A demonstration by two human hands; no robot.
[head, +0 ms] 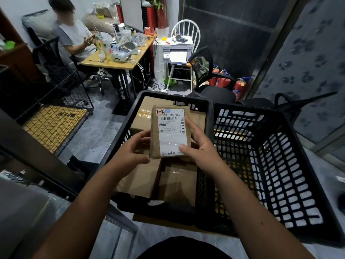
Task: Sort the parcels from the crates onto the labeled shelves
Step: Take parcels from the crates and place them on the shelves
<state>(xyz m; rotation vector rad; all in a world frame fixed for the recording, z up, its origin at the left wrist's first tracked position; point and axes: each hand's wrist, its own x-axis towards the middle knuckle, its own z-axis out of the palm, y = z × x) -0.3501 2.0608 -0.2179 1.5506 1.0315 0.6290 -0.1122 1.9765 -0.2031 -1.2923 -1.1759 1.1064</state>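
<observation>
Both hands grasp one parcel [170,130] above the left crate [119,143] — left hand [135,146] curled round its lower-left edge, right hand [197,144] clasping the right side, thumb on its label [172,126]. Brown boxes [177,182] fill that crate; the right crate [291,165] beside it stands open.

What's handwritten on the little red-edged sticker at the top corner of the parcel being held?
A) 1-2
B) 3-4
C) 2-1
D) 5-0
A: the sticker on the parcel, held by the left hand and right hand over the crate, reads "1-2".
</observation>
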